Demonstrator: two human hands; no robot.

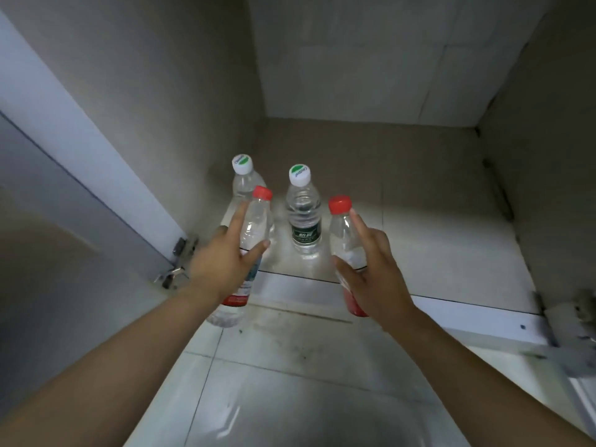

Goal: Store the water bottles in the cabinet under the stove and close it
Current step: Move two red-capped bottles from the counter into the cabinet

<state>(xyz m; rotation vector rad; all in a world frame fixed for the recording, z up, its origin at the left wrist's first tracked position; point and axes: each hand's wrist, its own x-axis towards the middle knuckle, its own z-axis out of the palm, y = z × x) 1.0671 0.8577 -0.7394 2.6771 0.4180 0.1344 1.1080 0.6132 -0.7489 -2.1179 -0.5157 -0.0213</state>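
Two clear water bottles with white and green caps stand upright inside the open cabinet: one at the back left [242,175], one with a dark green label [303,214] beside it. My left hand [222,256] is shut on a red-capped bottle [256,221] held over the cabinet's front edge. My right hand [371,269] is shut on a second red-capped bottle [345,233], also at the front edge. Both held bottles lean slightly and carry red labels low down, partly hidden by my hands.
The cabinet floor [419,221] stretches back and right of the bottles. The left door [64,175] stands open on a metal hinge [180,253]. Another hinge [567,321] sits at the lower right. Pale floor tiles [290,366] lie below the cabinet's front lip.
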